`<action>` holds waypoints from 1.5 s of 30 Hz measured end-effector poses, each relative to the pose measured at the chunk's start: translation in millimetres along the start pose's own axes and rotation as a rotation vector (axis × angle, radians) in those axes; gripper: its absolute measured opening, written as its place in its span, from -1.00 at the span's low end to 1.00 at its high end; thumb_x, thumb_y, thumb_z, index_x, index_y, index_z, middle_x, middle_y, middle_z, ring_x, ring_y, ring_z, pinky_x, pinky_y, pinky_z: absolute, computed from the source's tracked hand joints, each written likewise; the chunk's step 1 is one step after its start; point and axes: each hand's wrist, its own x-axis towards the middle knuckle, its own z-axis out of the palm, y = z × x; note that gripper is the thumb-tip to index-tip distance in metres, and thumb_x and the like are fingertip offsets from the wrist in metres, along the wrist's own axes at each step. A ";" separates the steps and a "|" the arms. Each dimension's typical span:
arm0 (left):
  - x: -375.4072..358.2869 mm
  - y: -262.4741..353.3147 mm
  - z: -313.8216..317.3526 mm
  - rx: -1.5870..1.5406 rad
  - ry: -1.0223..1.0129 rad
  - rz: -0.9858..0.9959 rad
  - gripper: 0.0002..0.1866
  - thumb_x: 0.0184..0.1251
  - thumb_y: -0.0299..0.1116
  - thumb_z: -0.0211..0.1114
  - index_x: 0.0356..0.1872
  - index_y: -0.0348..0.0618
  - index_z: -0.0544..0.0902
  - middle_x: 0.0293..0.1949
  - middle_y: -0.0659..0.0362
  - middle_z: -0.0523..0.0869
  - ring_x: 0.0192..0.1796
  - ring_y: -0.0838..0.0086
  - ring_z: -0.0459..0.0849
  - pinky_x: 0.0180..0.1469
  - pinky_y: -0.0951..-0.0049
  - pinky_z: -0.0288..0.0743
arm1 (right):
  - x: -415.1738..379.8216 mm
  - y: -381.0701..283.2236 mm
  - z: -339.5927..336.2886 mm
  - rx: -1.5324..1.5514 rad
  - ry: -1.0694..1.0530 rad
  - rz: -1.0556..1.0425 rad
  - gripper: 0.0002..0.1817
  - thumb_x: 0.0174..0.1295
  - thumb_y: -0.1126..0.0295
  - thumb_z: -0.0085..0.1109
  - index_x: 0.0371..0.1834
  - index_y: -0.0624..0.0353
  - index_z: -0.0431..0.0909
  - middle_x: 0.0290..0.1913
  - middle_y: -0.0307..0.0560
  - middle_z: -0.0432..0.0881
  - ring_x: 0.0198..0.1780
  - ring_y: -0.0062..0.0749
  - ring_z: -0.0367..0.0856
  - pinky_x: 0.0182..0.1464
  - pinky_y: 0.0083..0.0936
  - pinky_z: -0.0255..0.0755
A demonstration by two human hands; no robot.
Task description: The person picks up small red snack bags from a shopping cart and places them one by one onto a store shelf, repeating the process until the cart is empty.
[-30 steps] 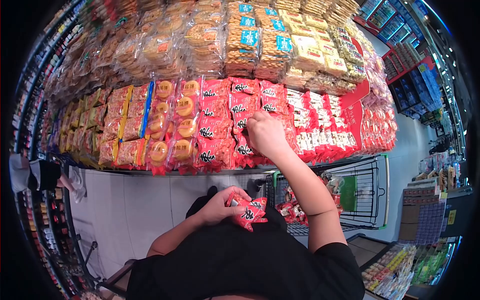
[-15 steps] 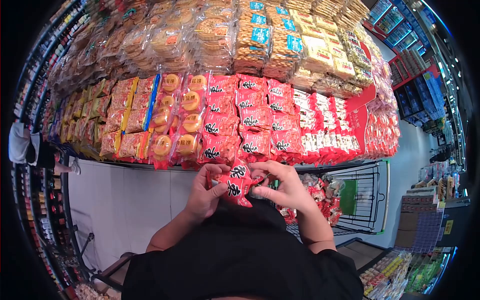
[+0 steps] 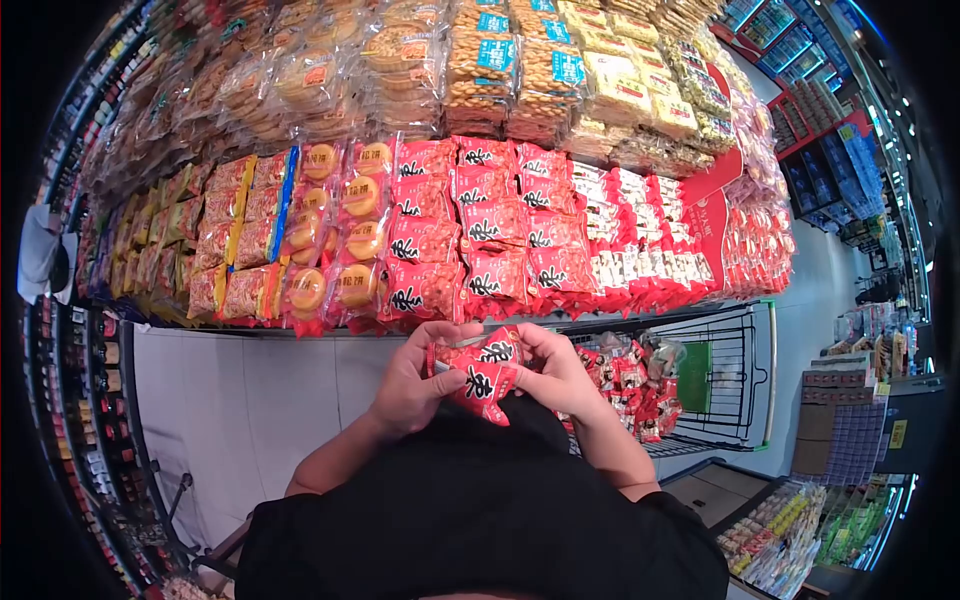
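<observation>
Red snack packets (image 3: 487, 365) with black characters are held between my two hands in front of my chest. My left hand (image 3: 412, 375) grips them from the left, thumb pressed on the front. On the other side my right hand (image 3: 556, 370) pinches their right edge between thumb and fingers. Just beyond the hands, a display shelf edge (image 3: 350, 325) carries rows of matching red packets (image 3: 498, 276). Round yellow cakes in clear wrap (image 3: 357, 285) lie to the left of those rows, and white-and-red packets (image 3: 640, 268) to the right.
A wire shopping cart (image 3: 735, 385) holding loose red-and-white packets (image 3: 632, 390) stands at the right, beneath the display. Peanut brittle packs (image 3: 545, 75) are stacked higher up. At far left a person (image 3: 45, 255) stands in the aisle. Boxes (image 3: 845, 430) are piled at right.
My right hand has closed in on the packets' right edge, its fingers now against them. The packets have turned slightly, and the display has shifted left in view.
</observation>
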 end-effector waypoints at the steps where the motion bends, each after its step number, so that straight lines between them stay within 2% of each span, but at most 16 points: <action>1: -1.6 0.8 2.2 -0.026 0.005 -0.039 -0.47 0.34 -0.57 0.38 0.28 -0.15 0.38 0.38 -0.03 0.46 0.32 0.36 0.56 0.36 0.25 0.54 | 0.1 0.0 3.6 0.060 0.013 -0.029 -0.67 0.36 0.47 0.33 0.14 0.30 0.54 -0.31 -0.34 0.64 -0.37 -0.79 0.53 -0.36 -0.73 0.47; 5: -2.9 2.4 3.2 -0.031 -0.006 -0.062 -0.44 0.34 -0.54 0.41 0.29 -0.19 0.37 0.41 -0.02 0.45 0.31 0.39 0.57 0.34 0.28 0.55 | 4.4 -9.0 7.6 0.186 0.125 -0.094 -0.74 0.39 0.50 0.27 0.09 0.32 0.54 -0.29 -0.30 0.66 -0.38 -0.77 0.58 -0.40 -0.74 0.48; 8: -7.7 0.9 -5.9 0.056 -0.061 -0.246 -0.46 0.36 -0.51 0.40 0.30 -0.22 0.38 0.43 0.00 0.44 0.26 0.43 0.60 0.27 0.36 0.56 | 8.2 -13.9 -1.2 0.316 0.271 -0.128 -0.75 0.41 0.52 0.23 0.09 0.35 0.52 -0.21 -0.21 0.71 -0.36 -0.73 0.62 -0.41 -0.73 0.51; 11: -10.8 -3.9 -10.8 0.118 -0.092 -0.301 -0.50 0.40 -0.49 0.36 0.28 -0.24 0.39 0.36 0.06 0.52 0.21 0.49 0.62 0.21 0.45 0.55 | 11.1 -24.8 -2.8 0.356 0.324 -0.122 -0.68 0.40 0.53 0.24 0.16 0.34 0.47 -0.15 -0.16 0.72 -0.35 -0.73 0.62 -0.41 -0.74 0.50; 16: -13.3 -7.9 -15.7 0.098 -0.025 -0.290 -0.55 0.47 -0.48 0.30 0.30 -0.20 0.39 0.03 0.23 0.64 -0.03 0.68 0.60 0.04 0.55 0.51 | 12.7 -18.0 -2.3 0.389 0.232 -0.178 -0.59 0.29 0.61 0.31 0.14 0.27 0.38 -0.10 -0.11 0.72 -0.29 -0.70 0.63 -0.44 -0.77 0.48; 22: -8.8 -16.3 -16.0 0.190 -0.073 -0.194 -0.54 0.53 -0.37 0.27 0.34 -0.19 0.37 0.04 0.27 0.60 -0.13 0.74 0.54 -0.06 0.60 0.46 | 15.2 -7.7 -6.2 0.292 0.206 -0.181 -0.63 0.23 0.63 0.39 0.03 0.24 0.44 -0.14 -0.18 0.70 -0.15 -0.67 0.64 -0.15 -0.72 0.51; 30: -10.3 -16.6 -10.7 0.288 -0.163 -0.247 -0.47 0.56 -0.29 0.26 0.42 -0.21 0.31 0.22 0.22 0.56 0.20 0.64 0.52 0.24 0.50 0.43 | 12.8 -17.4 -4.7 0.241 -0.015 -0.101 -0.78 0.34 0.51 0.35 -0.02 0.24 0.55 -0.16 -0.28 0.66 -0.21 -0.79 0.55 -0.19 -0.75 0.44; 31: -10.1 -15.1 -10.6 0.388 -0.216 -0.274 -0.44 0.56 -0.28 0.26 0.43 -0.21 0.30 0.24 0.22 0.55 0.26 0.62 0.49 0.29 0.48 0.41 | 12.8 -23.8 -0.4 0.206 -0.033 -0.086 -0.81 0.43 0.39 0.25 0.00 0.23 0.56 -0.22 -0.25 0.64 -0.24 -0.65 0.56 -0.17 -0.61 0.43; 32: -9.5 -14.4 -10.2 0.390 -0.216 -0.271 -0.44 0.56 -0.28 0.26 0.43 -0.21 0.30 0.24 0.22 0.55 0.26 0.62 0.49 0.29 0.48 0.41 | 15.0 -23.0 0.6 0.205 -0.035 -0.089 -0.81 0.43 0.39 0.25 0.00 0.23 0.56 -0.22 -0.25 0.64 -0.24 -0.65 0.56 -0.17 -0.61 0.43; 34: -8.8 -14.0 -8.1 0.437 -0.283 -0.295 -0.43 0.55 -0.25 0.28 0.44 -0.19 0.30 0.23 0.24 0.55 0.21 0.65 0.50 0.23 0.50 0.43 | 19.7 -23.3 3.2 -0.286 -0.138 -0.213 -0.77 0.48 0.36 0.16 0.06 0.27 0.52 -0.19 -0.21 0.60 -0.16 -0.59 0.56 -0.10 -0.51 0.46; 36: -10.4 -10.6 -2.3 0.402 -0.223 -0.376 -0.45 0.56 -0.22 0.26 0.43 -0.15 0.33 0.16 0.27 0.57 0.12 0.68 0.52 0.15 0.51 0.46 | 21.3 -33.6 12.8 -0.549 -0.171 -0.281 -0.68 0.42 0.31 0.19 0.13 0.25 0.51 -0.12 0.03 0.59 -0.07 -0.10 0.60 0.02 -0.25 0.46; 38: -12.0 -14.3 -4.7 0.463 -0.215 -0.392 -0.53 0.57 -0.19 0.25 0.37 -0.13 0.42 0.07 0.31 0.58 0.03 0.70 0.52 0.07 0.52 0.48 | 22.1 -45.2 23.8 -0.771 -0.109 -0.290 -0.49 0.33 0.25 0.32 0.25 0.26 0.41 -0.01 0.10 0.59 0.01 -0.01 0.62 0.07 -0.20 0.48; 40: -13.3 -26.7 -21.9 0.500 -0.215 -0.384 -0.60 0.57 -0.18 0.25 0.26 -0.15 0.51 -0.02 0.33 0.61 -0.03 0.70 0.53 0.06 0.52 0.48 | 18.6 -47.2 30.8 -0.744 -0.029 -0.307 -0.41 0.25 0.23 0.40 0.24 0.27 0.38 0.06 0.15 0.57 0.05 0.03 0.62 0.10 -0.18 0.48; 42: -12.6 -23.4 -19.2 0.396 -0.163 -0.244 -0.67 0.57 -0.20 0.25 0.15 -0.18 0.57 -0.06 0.33 0.64 -0.05 0.70 0.56 0.04 0.51 0.50 | 15.7 -43.9 33.0 -0.714 0.048 -0.325 -0.33 0.16 0.21 0.48 0.23 0.28 0.34 0.13 0.19 0.55 0.08 0.07 0.61 0.13 -0.16 0.48; 44: -12.2 -21.8 -13.9 0.364 -0.117 -0.242 -0.69 0.56 -0.22 0.25 0.14 -0.19 0.57 -0.07 0.32 0.65 -0.05 0.70 0.57 0.03 0.51 0.50 | 12.7 -38.6 31.2 -0.739 0.086 -0.438 -0.29 0.04 0.18 0.57 0.13 0.25 0.33 0.24 0.28 0.51 0.13 0.16 0.59 0.19 -0.14 0.47; 45: -12.1 -21.8 -12.3 0.331 -0.074 -0.241 -0.70 0.56 -0.25 0.25 0.13 -0.21 0.57 -0.08 0.32 0.66 -0.06 0.70 0.59 0.02 0.51 0.51 | 11.6 -39.2 32.0 -0.772 0.101 -0.488 -0.38 0.02 0.15 0.58 -0.03 0.18 0.37 0.26 0.29 0.50 0.07 0.15 0.61 0.14 -0.12 0.46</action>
